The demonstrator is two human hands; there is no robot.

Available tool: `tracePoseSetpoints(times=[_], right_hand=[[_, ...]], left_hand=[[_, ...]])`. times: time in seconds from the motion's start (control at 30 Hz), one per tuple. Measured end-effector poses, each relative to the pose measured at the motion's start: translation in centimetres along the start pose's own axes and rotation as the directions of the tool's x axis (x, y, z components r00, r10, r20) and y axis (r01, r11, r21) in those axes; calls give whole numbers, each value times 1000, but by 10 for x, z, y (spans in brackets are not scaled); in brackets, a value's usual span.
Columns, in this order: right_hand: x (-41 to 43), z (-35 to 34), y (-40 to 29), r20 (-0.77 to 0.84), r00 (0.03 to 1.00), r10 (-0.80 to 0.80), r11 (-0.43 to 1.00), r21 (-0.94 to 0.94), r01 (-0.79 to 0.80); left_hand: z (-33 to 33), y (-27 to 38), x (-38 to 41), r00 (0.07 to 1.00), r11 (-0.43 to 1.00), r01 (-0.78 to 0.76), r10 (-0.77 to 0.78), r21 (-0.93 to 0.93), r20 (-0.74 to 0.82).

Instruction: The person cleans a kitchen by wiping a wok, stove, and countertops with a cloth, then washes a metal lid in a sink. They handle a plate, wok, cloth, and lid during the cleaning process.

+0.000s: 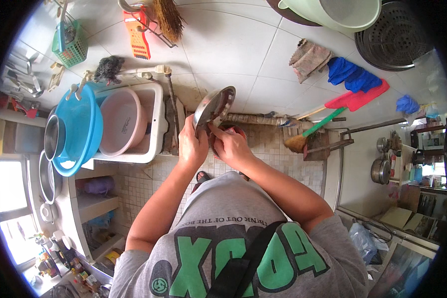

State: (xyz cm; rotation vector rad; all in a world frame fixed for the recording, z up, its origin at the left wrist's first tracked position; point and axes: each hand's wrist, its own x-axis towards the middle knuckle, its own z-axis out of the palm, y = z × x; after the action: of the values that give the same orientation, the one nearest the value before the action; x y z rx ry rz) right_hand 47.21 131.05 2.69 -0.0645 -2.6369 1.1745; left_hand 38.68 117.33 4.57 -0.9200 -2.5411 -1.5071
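Observation:
My left hand grips a shiny metal dish by its lower side and holds it tipped up on edge. Dark and pale scraps cling to the inside of the dish. My right hand reaches to the lower edge of the dish, its index finger stretched toward the inner surface. Whether anything is pinched in the right fingers cannot be made out. Below the hands stands a red container, mostly hidden by the right hand and the dish.
Left of me, a white sink holds a pink basin. A large blue basin and a metal bowl stand beyond it. A green-handled broom and a dustpan lean at the right. A pipe runs along the wall.

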Motion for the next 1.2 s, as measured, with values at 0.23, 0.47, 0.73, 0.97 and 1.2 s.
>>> tracePoseSetpoints(times=[0.23, 0.47, 0.73, 0.97, 1.2], right_hand=[[9, -2, 4, -22, 1000, 23, 990, -137, -25], [9, -3, -1, 26, 999, 46, 997, -69, -44], [-1, 10, -11, -24, 999, -30, 999, -46, 29], [11, -4, 1, 104, 985, 138, 973, -201, -115], [4, 1, 13, 89, 989, 120, 942, -324, -85]], left_hand=[[1, -8, -7, 999, 999, 31, -30, 19, -16], [-5, 5, -3, 1000, 999, -13, 13, 42, -9], [-4, 7, -1, 996, 993, -85, 85, 87, -1], [-7, 8, -1, 999, 997, -26, 24, 68, 22], [-4, 10, 0, 995, 997, 66, -68, 31, 71]])
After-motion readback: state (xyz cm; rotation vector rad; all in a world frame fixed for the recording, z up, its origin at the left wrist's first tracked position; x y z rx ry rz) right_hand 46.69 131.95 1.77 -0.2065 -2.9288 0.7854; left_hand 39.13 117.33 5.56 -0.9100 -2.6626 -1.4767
